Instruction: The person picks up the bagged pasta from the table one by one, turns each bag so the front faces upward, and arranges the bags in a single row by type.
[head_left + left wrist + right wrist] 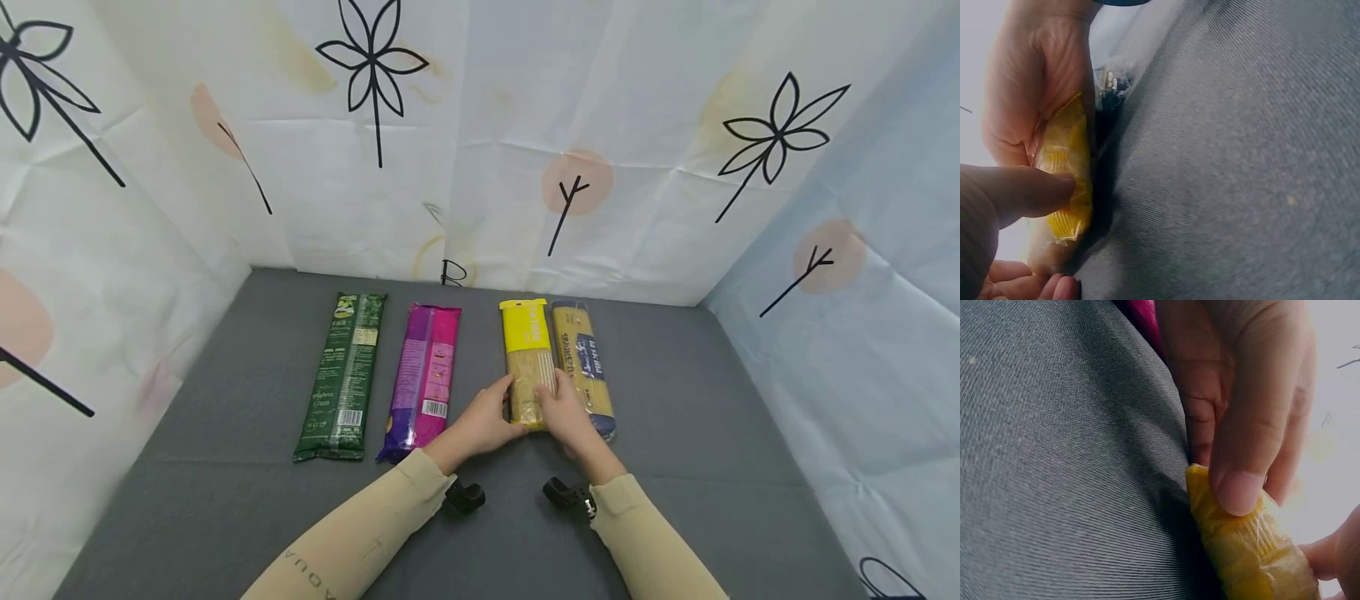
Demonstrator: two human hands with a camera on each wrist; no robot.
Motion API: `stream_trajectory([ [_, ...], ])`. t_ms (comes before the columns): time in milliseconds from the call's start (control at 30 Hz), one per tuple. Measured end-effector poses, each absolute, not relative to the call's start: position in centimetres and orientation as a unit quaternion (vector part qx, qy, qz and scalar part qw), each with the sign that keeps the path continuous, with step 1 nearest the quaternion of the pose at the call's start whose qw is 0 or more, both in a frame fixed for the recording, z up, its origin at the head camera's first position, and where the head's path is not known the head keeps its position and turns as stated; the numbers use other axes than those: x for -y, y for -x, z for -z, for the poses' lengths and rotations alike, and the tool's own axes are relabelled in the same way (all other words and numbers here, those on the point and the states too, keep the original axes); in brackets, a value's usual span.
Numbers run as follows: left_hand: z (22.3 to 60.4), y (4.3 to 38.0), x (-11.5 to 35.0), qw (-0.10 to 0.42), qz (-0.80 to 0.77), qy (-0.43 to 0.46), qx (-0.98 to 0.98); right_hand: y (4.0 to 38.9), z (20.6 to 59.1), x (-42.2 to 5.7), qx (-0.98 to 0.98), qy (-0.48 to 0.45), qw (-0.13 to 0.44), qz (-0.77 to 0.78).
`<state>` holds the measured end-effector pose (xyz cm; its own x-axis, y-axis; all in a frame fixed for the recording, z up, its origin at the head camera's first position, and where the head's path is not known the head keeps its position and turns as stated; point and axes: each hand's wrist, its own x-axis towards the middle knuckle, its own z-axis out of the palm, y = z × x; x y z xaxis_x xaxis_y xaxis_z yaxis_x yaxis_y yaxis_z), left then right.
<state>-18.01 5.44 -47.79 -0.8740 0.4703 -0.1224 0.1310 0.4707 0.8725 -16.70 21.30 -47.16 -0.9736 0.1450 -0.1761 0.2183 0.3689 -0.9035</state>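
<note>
A long yellow pack of spaghetti (527, 333), with a clear lower part showing the pasta, lies between both hands in the head view. My left hand (483, 422) grips its near left corner; the thumb (1041, 192) presses on the near end in the left wrist view. On the pack's right side, my right hand (570, 417) holds on with the thumb over the top. Whether the pack's near end is raised off the cloth, I cannot tell. Close by on the right is a clear spaghetti pack with a blue label (588, 357), partly covered by the right hand.
To the left lie a purple and pink pack (423, 375) and a dark green spaghetti pack (341, 379), both lengthwise. All rest on a grey cloth-covered table (712, 400). White patterned curtains (495, 108) enclose its back and sides.
</note>
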Motion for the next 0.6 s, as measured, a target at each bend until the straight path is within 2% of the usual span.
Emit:
stream_trajectory([
  [267,48.4,18.7,-5.0,0.190,-0.451,-0.191,-0.851,16.7,46.5,-21.0,-0.905,-0.091,0.015,0.416],
  [600,48.6,19.8,-4.4,0.231,-0.468,-0.191,-0.831,17.1,45.6,-21.4,-0.930,-0.087,0.056,0.353],
])
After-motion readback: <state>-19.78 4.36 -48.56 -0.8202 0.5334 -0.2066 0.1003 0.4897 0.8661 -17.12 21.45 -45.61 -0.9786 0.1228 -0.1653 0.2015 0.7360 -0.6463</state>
